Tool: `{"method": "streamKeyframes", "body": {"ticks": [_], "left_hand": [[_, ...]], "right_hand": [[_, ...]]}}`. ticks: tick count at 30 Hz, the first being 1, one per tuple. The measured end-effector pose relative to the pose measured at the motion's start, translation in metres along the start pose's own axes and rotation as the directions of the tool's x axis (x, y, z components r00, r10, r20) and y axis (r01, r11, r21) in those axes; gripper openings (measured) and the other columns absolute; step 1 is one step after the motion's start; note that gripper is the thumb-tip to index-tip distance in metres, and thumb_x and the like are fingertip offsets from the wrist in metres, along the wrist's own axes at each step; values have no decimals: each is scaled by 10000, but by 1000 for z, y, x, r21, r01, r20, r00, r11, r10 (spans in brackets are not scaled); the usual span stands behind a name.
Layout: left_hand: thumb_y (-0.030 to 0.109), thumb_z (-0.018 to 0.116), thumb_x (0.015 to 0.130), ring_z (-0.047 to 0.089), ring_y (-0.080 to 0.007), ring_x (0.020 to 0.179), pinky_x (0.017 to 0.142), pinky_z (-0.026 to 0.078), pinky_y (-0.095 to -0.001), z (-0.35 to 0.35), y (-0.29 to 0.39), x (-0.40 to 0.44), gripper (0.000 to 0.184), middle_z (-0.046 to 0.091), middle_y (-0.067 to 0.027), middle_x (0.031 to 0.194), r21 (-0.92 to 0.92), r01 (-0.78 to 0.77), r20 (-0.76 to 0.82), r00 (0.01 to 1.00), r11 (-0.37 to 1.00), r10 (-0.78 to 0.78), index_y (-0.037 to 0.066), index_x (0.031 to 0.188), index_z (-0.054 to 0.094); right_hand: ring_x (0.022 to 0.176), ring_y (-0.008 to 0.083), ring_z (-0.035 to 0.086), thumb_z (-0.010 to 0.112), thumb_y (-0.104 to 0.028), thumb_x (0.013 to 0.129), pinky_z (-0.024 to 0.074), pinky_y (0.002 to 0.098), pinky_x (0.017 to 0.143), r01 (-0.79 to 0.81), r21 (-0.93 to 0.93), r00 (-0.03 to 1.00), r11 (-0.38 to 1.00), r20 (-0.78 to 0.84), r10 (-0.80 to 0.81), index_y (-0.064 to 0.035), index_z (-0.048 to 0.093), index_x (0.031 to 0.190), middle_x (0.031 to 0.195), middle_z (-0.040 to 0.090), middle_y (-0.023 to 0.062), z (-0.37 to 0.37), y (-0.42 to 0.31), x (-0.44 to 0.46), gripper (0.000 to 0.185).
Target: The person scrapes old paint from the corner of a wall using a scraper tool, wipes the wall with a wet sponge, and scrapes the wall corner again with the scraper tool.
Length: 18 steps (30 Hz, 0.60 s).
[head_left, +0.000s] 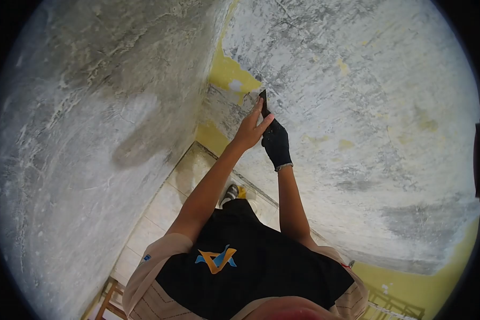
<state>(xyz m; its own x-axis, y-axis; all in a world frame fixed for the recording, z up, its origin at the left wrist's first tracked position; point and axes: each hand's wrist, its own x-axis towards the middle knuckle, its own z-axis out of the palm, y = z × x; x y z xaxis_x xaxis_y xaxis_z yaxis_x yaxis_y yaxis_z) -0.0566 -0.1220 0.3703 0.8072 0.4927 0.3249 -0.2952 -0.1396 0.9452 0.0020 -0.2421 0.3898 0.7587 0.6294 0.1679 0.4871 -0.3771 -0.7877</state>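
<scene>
The gloved right hand [276,141] clamps a dark scraper [264,100] at the patchy wall [352,80], beside yellow paint [230,73]. The bare left hand [250,129] meets it, fingers outstretched along the tool.

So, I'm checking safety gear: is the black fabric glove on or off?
On: the black fabric glove covers the right hand, its grey cuff showing.

I see a narrow, dark, flat-bladed scraper [264,99] held with its tip pointing up the wall, close to the ragged edge of a glossy yellow paint patch [228,72]; whether it touches, I can't tell. The rough, mottled grey-and-white plaster wall [352,85] is mostly bare, with small yellow flecks scattered across it.
</scene>
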Motion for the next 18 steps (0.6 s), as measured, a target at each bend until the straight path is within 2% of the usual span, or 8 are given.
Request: {"method": "streamKeyframes", "body": {"ticks": [1, 3, 5, 10, 12, 15, 17, 18], "left_hand": [[470, 560, 1005, 222, -354, 1520, 1219, 210, -392, 3, -1, 3, 849, 214, -286, 1619, -6, 11, 16, 1000, 1000, -11, -78, 1553, 213], [469, 561, 1006, 222, -357, 1519, 1219, 209, -394, 4, 2, 6, 848, 216, -288, 1618, 23, 37, 9, 999, 999, -37, -77, 1553, 211], [467, 562, 1006, 223, -359, 1518, 1219, 208, -396, 5, 2, 6, 847, 218, -290, 1616, 64, 73, -12, 997, 995, -73, -75, 1553, 210], [474, 601, 983, 214, -353, 1522, 1222, 197, -406, 23, 3, 9, 874, 218, -278, 1620, 150, 44, -90, 995, 988, -31, -46, 1564, 207], [492, 596, 979, 213, -353, 1522, 1223, 194, -405, 25, 8, 9, 884, 215, -275, 1622, 136, 63, -108, 993, 989, -48, -41, 1566, 205], [529, 579, 977, 217, -353, 1521, 1224, 191, -401, 30, 9, 13, 899, 210, -271, 1624, 127, 52, -138, 990, 991, -35, -33, 1569, 203], [548, 565, 978, 221, -353, 1520, 1224, 190, -398, 29, 12, 13, 903, 208, -271, 1625, 135, 69, -159, 986, 988, -47, -29, 1570, 202], [568, 556, 975, 225, -350, 1519, 1224, 191, -390, 28, 14, 13, 914, 208, -267, 1626, 130, 93, -143, 987, 987, -74, -31, 1569, 203]], "right_hand": [[821, 175, 662, 572, -28, 926, 529, 309, 707, -5, 3, 1000, 1000, 18, 4, -27, 607, 1339, 943, 717, 104, -2, 7, 3, 415], [772, 178, 632, 595, -132, 970, 508, 310, 715, -29, 311, 997, 950, 73, 6, -22, 630, 1309, 867, 698, 87, -9, 9, 12, 358], [727, 97, 525, 561, -117, 991, 469, 275, 659, 64, 229, 990, 971, 107, -91, -10, 632, 1310, 808, 636, 15, -25, 4, 20, 343], [674, 69, 486, 559, -121, 1004, 435, 260, 596, -158, 401, 971, 902, 231, 67, -7, 627, 1315, 781, 588, -31, -35, 13, 34, 338], [629, 29, 440, 560, -121, 1006, 381, 230, 527, -444, 467, 860, 765, 461, 218, -16, 604, 1343, 758, 534, -58, -47, 13, 36, 356], [604, -1, 399, 555, -116, 1007, 315, 205, 487, -454, 606, 862, 654, 485, 149, -25, 576, 1369, 739, 504, -69, -45, 21, 39, 374], [607, 4, 392, 552, -116, 1009, 317, 198, 501, -471, 592, 845, 654, 515, 143, -23, 552, 1390, 742, 493, -75, -43, 16, 43, 393], [554, 18, 424, 538, -218, 1024, 328, 206, 465, -532, 634, 822, 561, 546, 163, -67, 553, 1388, 732, 507, -70, -44, 10, 43, 394]]}}
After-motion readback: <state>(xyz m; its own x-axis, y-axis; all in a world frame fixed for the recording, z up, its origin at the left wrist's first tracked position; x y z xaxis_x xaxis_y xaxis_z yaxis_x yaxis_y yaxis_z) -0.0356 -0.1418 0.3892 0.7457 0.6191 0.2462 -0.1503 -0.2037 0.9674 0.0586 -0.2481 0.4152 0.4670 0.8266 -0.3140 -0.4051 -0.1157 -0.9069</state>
